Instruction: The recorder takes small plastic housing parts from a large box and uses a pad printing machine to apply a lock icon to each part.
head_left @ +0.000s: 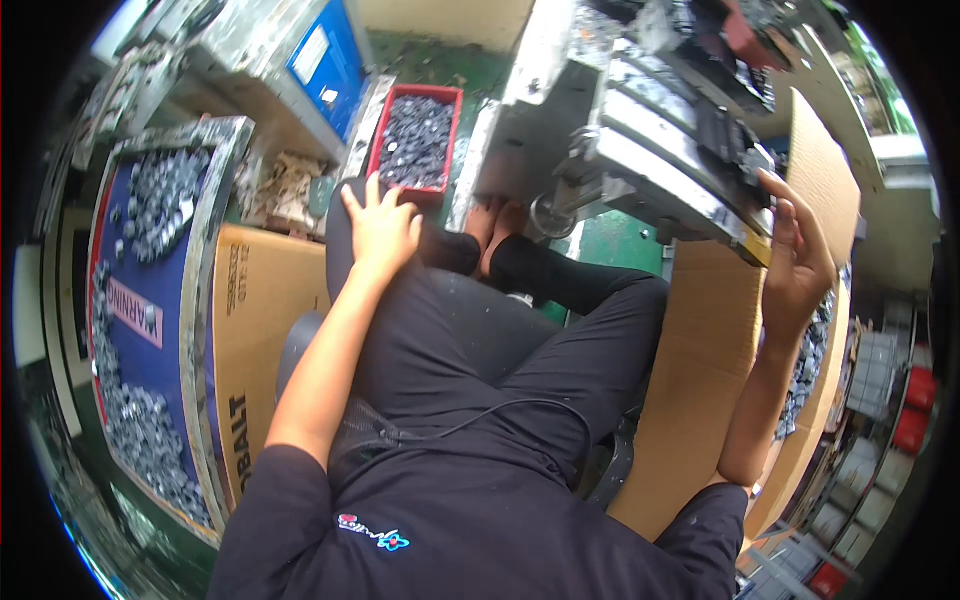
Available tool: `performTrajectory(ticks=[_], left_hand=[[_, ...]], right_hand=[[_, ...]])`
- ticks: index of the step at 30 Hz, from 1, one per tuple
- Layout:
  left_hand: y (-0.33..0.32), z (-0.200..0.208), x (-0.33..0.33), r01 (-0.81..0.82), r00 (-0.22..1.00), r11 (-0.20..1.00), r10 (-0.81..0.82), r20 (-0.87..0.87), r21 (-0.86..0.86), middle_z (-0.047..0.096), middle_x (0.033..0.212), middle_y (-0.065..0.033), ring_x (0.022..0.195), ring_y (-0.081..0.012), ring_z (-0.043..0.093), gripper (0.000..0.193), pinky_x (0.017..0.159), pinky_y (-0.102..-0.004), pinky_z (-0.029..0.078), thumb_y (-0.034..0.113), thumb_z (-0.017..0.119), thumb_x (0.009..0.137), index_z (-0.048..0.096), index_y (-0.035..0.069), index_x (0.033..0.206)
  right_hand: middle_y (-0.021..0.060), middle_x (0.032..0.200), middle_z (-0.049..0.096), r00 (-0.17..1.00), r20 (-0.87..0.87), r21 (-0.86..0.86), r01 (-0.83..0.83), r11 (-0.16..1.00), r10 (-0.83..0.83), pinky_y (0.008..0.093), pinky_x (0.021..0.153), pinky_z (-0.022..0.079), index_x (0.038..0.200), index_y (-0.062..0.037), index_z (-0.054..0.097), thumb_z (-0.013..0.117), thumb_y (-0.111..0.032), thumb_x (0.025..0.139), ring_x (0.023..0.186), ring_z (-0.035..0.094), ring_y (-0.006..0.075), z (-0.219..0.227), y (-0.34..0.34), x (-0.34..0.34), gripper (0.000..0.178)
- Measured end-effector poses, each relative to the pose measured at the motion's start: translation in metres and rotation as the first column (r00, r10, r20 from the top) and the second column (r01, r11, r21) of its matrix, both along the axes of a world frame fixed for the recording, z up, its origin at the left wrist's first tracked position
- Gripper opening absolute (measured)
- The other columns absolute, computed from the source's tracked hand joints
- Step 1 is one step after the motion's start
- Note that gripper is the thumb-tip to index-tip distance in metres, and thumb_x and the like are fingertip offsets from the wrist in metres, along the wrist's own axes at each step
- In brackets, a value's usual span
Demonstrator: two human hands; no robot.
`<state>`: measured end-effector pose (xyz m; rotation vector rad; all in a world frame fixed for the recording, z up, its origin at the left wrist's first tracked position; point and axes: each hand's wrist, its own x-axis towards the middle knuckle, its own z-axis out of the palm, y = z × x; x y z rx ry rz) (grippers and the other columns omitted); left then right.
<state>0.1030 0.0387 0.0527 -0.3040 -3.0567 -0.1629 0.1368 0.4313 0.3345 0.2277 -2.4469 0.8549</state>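
My left hand (386,228) lies on my left knee with its fingers spread, holding nothing. At the right, my right hand (800,255) is raised beside the metal machine (655,130). Its index finger stretches up to the dark, blocky parts (735,150) at the machine's near edge, with the thumb a little apart below it. Nothing plainly sits between these fingers. The other fingers are partly hidden. Below this hand, an open cardboard box (700,370) holds many small dark grey pieces (803,365).
A red bin (455,140) of small dark pieces stands ahead. At the left, a metal-framed blue tray (165,270) carries more pieces, beside a cardboard box (268,330). A blue panel (335,65) is on a cabinet behind. Racks with red and grey containers (910,410) stand far right.
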Motion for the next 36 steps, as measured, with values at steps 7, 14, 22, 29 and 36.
performTrajectory(ticks=[7, 14, 22, 29, 36], left_hand=[[-0.005, 0.003, 0.004, -0.016, 1.000, 1.000, 0.017, -0.026, 0.009, 0.066, 0.127, -0.0060, 0.144, -0.0407, 0.040, 0.025, 0.116, -0.0757, 0.016, 0.035, 0.070, 0.091, 0.078, 0.016, 0.105], [-0.005, 0.004, -0.001, -0.021, 1.000, 1.000, 0.021, -0.019, 0.024, 0.068, 0.126, -0.0050, 0.145, -0.0379, 0.039, 0.020, 0.118, -0.0746, 0.016, 0.032, 0.072, 0.087, 0.079, 0.018, 0.100], [0.011, 0.008, -0.008, 0.010, 1.000, 1.000, -0.009, -0.023, 0.027, 0.068, 0.125, -0.0053, 0.144, -0.0394, 0.039, 0.019, 0.117, -0.0757, 0.016, 0.032, 0.072, 0.086, 0.079, 0.018, 0.098], [0.003, 0.008, -0.001, 0.025, 0.998, 0.998, -0.022, -0.059, 0.060, 0.072, 0.118, -0.0051, 0.143, -0.0414, 0.040, 0.023, 0.116, -0.0779, 0.016, 0.032, 0.070, 0.086, 0.080, 0.017, 0.100], [-0.007, -0.001, 0.007, 0.011, 0.998, 0.997, -0.007, -0.070, 0.071, 0.072, 0.118, -0.0047, 0.144, -0.0398, 0.040, 0.024, 0.117, -0.0773, 0.013, 0.033, 0.069, 0.088, 0.080, 0.017, 0.101]], right_hand=[[0.0081, 0.091, 0.078, 0.993, -0.058, 0.047, 0.103, 0.994, -0.101, 0.0268, 0.083, 0.054, 0.109, 0.0002, 0.076, 0.065, -0.012, 0.103, 0.088, 0.073, 0.0130, 0.020, 0.020, 0.011, 0.017], [0.0045, 0.082, 0.073, 0.940, -0.012, -0.004, 0.341, 0.940, -0.341, 0.0246, 0.061, 0.052, 0.112, -0.0064, 0.076, 0.069, -0.016, 0.101, 0.066, 0.066, 0.0088, 0.012, 0.102, 0.047, 0.016], [0.0091, 0.095, 0.077, 0.890, 0.168, 0.236, 0.382, 0.894, -0.425, 0.0343, 0.074, 0.056, 0.104, -0.0091, 0.077, 0.073, -0.020, 0.095, 0.079, 0.071, 0.0208, -0.027, 0.148, 0.069, 0.015], [0.0135, 0.098, 0.072, 0.829, 0.232, 0.385, 0.402, 0.830, -0.509, 0.0442, 0.083, 0.055, 0.093, -0.0097, 0.077, 0.079, -0.033, 0.086, 0.095, 0.070, 0.0341, -0.024, 0.121, 0.061, 0.024], [0.0148, 0.103, 0.071, 0.911, 0.081, 0.219, 0.380, 0.899, -0.405, 0.0445, 0.086, 0.056, 0.113, -0.0074, 0.066, 0.076, -0.008, 0.079, 0.097, 0.070, 0.0355, -0.037, 0.122, 0.066, 0.035]])
